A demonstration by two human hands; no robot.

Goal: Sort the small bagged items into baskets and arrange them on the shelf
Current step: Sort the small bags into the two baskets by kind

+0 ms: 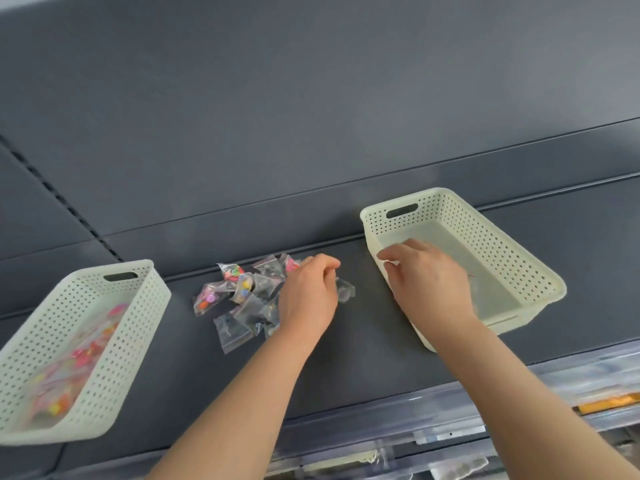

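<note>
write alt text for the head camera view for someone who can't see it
A person's left hand pinches one bag from a pile of small clear plastic bags on a dark grey shelf, while the right hand reaches into a cream perforated plastic basket on the right. A matching basket on the left holds colourful bagged items.

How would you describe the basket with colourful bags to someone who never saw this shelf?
On the dark grey shelf stand two pale perforated baskets, small bags piled between them. Take the left basket: only it holds pink and orange items.
</note>
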